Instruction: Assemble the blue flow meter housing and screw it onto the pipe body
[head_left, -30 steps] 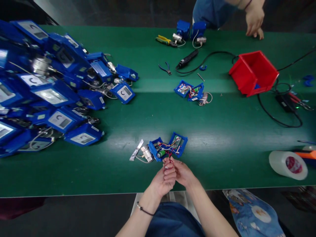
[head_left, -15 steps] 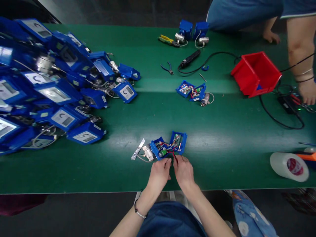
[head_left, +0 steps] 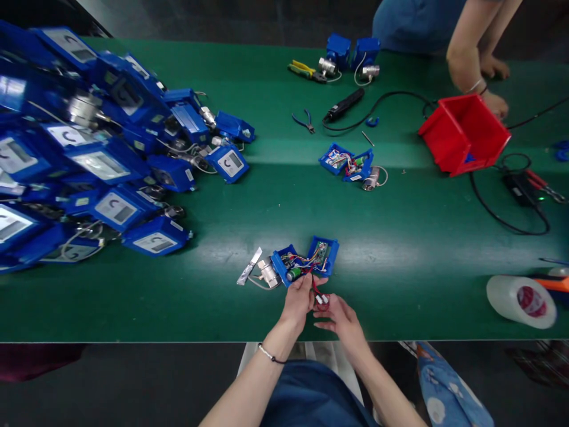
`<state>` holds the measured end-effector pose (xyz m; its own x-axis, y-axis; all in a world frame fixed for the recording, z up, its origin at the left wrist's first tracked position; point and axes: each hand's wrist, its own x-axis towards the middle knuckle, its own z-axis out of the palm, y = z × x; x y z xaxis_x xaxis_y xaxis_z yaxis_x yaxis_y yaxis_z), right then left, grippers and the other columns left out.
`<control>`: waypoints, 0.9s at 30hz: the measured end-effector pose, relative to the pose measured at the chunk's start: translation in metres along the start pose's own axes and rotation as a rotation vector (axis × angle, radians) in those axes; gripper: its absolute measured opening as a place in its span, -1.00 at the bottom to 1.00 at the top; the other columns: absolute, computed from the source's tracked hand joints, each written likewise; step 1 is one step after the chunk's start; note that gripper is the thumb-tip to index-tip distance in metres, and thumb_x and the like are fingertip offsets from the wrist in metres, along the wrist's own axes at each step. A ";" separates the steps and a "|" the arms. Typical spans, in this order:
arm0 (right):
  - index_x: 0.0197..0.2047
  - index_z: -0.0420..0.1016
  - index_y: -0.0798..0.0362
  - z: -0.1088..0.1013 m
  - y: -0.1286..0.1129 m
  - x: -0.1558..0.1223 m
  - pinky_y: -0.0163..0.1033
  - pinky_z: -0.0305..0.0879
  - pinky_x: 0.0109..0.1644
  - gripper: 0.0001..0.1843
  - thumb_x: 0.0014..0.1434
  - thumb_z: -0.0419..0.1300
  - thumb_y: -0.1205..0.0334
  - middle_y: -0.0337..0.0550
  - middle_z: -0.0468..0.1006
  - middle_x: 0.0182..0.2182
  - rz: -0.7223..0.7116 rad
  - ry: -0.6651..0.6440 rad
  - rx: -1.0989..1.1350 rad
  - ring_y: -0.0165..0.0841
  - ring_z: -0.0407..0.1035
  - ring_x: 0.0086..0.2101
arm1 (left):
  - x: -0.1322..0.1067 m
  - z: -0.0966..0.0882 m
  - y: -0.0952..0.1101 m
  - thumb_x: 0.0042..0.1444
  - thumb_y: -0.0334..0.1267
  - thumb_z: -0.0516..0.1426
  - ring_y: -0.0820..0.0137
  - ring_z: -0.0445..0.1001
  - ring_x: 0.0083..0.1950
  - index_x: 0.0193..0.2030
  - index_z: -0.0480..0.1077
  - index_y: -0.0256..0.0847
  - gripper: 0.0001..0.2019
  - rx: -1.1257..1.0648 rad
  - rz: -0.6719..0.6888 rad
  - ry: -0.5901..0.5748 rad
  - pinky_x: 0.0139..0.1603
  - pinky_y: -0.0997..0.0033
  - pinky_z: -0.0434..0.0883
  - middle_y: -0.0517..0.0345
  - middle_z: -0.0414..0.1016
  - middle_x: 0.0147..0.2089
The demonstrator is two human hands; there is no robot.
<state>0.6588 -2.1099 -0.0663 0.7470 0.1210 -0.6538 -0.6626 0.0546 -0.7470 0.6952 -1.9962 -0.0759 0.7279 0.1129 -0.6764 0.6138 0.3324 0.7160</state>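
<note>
An opened blue meter housing lies in two halves on the table, wires running between its left half [head_left: 276, 261] and right half [head_left: 331, 255]. A green cylinder [head_left: 294, 274], probably a battery, sits in the left half, beside a metal valve-like fitting [head_left: 268, 273]. My left hand [head_left: 297, 305] is closed on red wires [head_left: 315, 285] at the housing's near edge. White plug connectors [head_left: 322, 300] hang at the wires' end. My right hand [head_left: 341, 320] pinches the wires by these connectors, its lower fingers spread. A silvery strip [head_left: 249, 267] lies left of the fitting.
Many blue meters [head_left: 111, 160] are piled at the left. Another opened meter [head_left: 349, 163], cutters [head_left: 304, 121], yellow-handled pliers [head_left: 306, 71] and a black corded tool [head_left: 344, 105] lie beyond. A red bin [head_left: 466, 133] stands near a co-worker's arms [head_left: 466, 53]; a white roll [head_left: 521, 301] lies right.
My right hand has moved down and right, bringing the red wires and white connectors into view. My left hand has shifted right onto the wires. The co-worker's arm has moved left behind the red bin.
</note>
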 end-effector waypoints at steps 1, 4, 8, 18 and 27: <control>-0.19 0.42 0.14 -0.002 -0.002 0.004 -0.19 0.46 -0.31 -0.48 0.19 -0.03 -0.18 -0.01 0.55 -0.35 0.146 -0.023 0.175 -0.33 0.46 -0.36 | 0.000 -0.001 0.000 0.06 0.09 0.03 0.67 -0.09 -0.74 -0.35 0.30 -0.26 -0.61 -0.020 -0.004 -0.014 -0.69 0.53 -0.08 -0.04 0.58 -0.29; -0.34 0.40 0.13 -0.007 -0.009 0.019 -0.40 0.27 -0.56 -0.47 0.20 -0.05 -0.20 -0.14 0.49 -0.54 0.467 -0.180 0.431 -0.46 0.38 -0.57 | -0.003 -0.002 -0.001 0.03 0.09 0.05 0.68 -0.09 -0.74 -0.35 0.29 -0.26 -0.61 -0.042 -0.002 -0.023 -0.69 0.53 -0.12 -0.04 0.57 -0.26; -0.39 0.33 0.11 -0.010 -0.017 0.031 -0.50 -0.14 -0.71 -0.53 0.17 0.02 -0.18 -0.25 0.40 -0.63 0.674 -0.414 0.414 -0.58 0.15 -0.72 | -0.006 0.001 0.000 0.04 0.10 0.04 0.64 -0.05 -0.72 -0.34 0.33 -0.28 -0.60 -0.008 0.009 0.002 -0.70 0.54 -0.09 0.07 0.53 -0.40; -0.13 0.50 0.06 -0.006 0.002 0.024 -0.25 0.24 -0.41 -0.70 0.21 -0.03 0.37 -0.05 0.50 -0.37 -0.572 0.191 -1.235 -0.32 0.37 -0.44 | -0.011 -0.006 -0.001 0.00 0.01 0.14 0.55 0.11 -0.79 -0.55 0.42 -0.27 -0.64 0.226 0.009 0.044 -0.73 0.49 -0.06 0.24 0.29 -0.71; 0.25 0.14 0.14 0.000 0.001 -0.002 -0.07 0.45 -0.10 -0.45 0.19 0.04 0.30 0.09 0.48 -0.10 -0.689 0.033 -1.227 -0.16 0.41 -0.14 | -0.012 -0.010 0.005 -0.10 -0.09 0.18 0.62 0.02 -0.75 -0.45 0.44 -0.29 -0.74 0.103 -0.026 0.030 -0.72 0.55 -0.07 0.31 0.27 -0.68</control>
<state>0.6562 -2.1100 -0.0659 0.9099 0.4005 -0.1078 0.2877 -0.7968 -0.5314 0.6866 -1.9867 -0.0659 0.7031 0.1337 -0.6984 0.6614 0.2376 0.7114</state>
